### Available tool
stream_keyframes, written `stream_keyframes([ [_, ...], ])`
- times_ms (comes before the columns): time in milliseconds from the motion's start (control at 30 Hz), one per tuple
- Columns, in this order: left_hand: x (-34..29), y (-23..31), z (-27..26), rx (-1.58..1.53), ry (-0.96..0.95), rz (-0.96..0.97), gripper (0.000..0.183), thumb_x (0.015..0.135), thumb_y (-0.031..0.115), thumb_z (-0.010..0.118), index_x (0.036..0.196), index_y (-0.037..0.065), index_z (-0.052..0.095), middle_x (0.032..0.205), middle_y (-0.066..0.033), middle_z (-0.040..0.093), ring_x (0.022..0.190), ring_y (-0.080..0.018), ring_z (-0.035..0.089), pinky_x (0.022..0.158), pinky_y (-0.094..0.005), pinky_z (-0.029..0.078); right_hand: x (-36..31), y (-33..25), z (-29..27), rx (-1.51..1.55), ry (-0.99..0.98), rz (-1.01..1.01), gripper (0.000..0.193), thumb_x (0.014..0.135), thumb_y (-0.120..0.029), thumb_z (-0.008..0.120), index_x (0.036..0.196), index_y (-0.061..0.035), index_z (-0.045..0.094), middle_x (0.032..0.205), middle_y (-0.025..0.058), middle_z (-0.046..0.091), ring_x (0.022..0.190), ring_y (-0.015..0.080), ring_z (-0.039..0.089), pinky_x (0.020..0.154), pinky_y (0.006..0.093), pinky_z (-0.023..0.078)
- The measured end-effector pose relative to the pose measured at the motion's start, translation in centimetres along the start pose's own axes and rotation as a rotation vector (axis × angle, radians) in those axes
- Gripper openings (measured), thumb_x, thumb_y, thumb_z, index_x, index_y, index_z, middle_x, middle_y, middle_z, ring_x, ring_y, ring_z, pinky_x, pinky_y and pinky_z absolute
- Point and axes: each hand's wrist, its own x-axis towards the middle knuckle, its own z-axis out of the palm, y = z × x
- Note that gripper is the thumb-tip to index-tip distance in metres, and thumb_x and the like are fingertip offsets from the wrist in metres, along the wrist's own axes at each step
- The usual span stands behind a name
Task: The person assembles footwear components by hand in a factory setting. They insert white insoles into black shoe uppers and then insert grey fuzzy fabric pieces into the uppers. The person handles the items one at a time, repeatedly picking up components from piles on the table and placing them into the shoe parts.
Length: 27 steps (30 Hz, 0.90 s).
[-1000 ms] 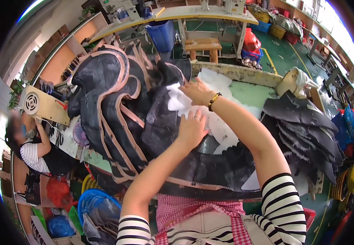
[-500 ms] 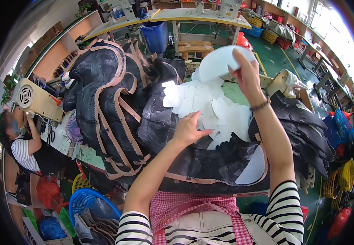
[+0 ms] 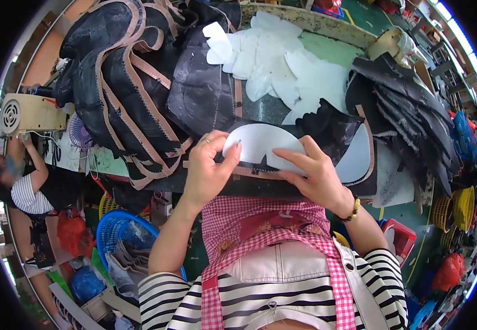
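A curved white sheet piece (image 3: 260,142) with a notch in its lower edge is held between my two hands, low over a black panel (image 3: 321,132) with a tan zigzag-stitched border. My left hand (image 3: 210,165) pinches its left end between thumb and fingers. On its right end, my right hand (image 3: 316,171) grips with thumb and fingers. Another white piece (image 3: 355,157) lies on the black panel's right end, inside the border. Beyond my hands, a loose pile of white pieces (image 3: 277,60) spreads over the table.
Stacked black panels with tan edging (image 3: 123,99) fill the left side. A heap of dark grey pieces (image 3: 409,110) lies at the right. A blue basket (image 3: 109,231) stands on the lower left. Another person (image 3: 29,187) works at a machine (image 3: 32,114) on the far left.
The white piece came down from the far right, where my right hand held it up, to the near edge. My left hand moved back and took its left end. The view tilted downward.
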Motion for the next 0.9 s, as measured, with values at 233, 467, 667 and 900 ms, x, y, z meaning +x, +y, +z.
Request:
stream_keyframes([
  [233,-1.8,-1.3,1.8,0.222,0.067,-0.075,0.016,0.083,0.015,0.066,0.078,0.0,0.068,0.089,-0.0118,0.067,0.082,-0.0298,0.061,0.075,-0.0385,0.045,0.0,1.1,3.6,-0.212,-0.076,0.052,0.034,0.081,-0.017,0.072,0.113,-0.008,0.065,0.086,0.0154,0.047,0.078,0.0322,0.058,0.066,0.0404,0.049],
  [467,-1.9,-2.2,2.5,0.358,-0.011,0.03,0.019,0.083,0.019,0.067,0.086,0.001,0.066,0.096,-0.0114,0.069,0.095,-0.03,0.061,0.088,-0.0421,0.042,0.9,0.9,4.0,-0.442,-0.049,-0.082,0.034,0.075,-0.016,0.073,0.107,-0.0058,0.066,0.106,0.0179,0.056,0.095,0.0337,0.058,0.078,0.0401,0.05],
  [667,-0.6,-0.1,0.8,0.678,-0.434,0.356,0.038,0.079,0.012,0.067,0.115,0.005,0.059,0.098,-0.0113,0.067,0.103,-0.0303,0.06,0.104,-0.0505,0.035,0.8,2.2,7.0,-0.262,0.043,0.005,0.031,0.074,-0.006,0.068,0.103,0.0026,0.062,0.097,0.014,0.065,0.095,0.0349,0.062,0.078,0.0387,0.053],
  [900,-0.8,-3.7,-0.5,0.822,-0.284,1.063,0.01,0.066,0.009,0.067,0.075,0.004,0.065,0.097,-0.0055,0.059,0.09,-0.0216,0.056,0.092,-0.046,0.048,2.2,-1.4,7.6,-0.908,-0.288,-0.102,0.014,0.072,-0.016,0.059,0.077,-0.0034,0.06,0.078,0.0065,0.058,0.079,0.0226,0.06,0.065,0.0324,0.051],
])
